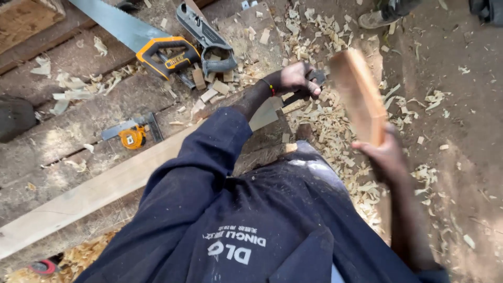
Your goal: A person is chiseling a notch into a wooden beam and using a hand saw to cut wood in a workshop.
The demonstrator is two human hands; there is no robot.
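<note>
- Table (78, 136), upper part: a handsaw (136, 36) and a clamp (207, 42) lie side by side, with small wood offcuts (209, 89) scattered just below them.
- Mid-table: a long plank (105, 188) crosses diagonally; a tape measure (133, 137) lies just above it.
- Between the left hand (296, 78) and the wood block (359, 94) in the right hand (385, 154): an open gap.
- Ground (461, 131) to the right: open, strewn with shavings (335, 131).

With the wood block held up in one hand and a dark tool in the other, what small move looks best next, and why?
Probably bring the dark tool in the left hand across to the wood block. The right hand grips the block from below, raised and tilted over the shavings, while the tool sits apart from it.
</note>
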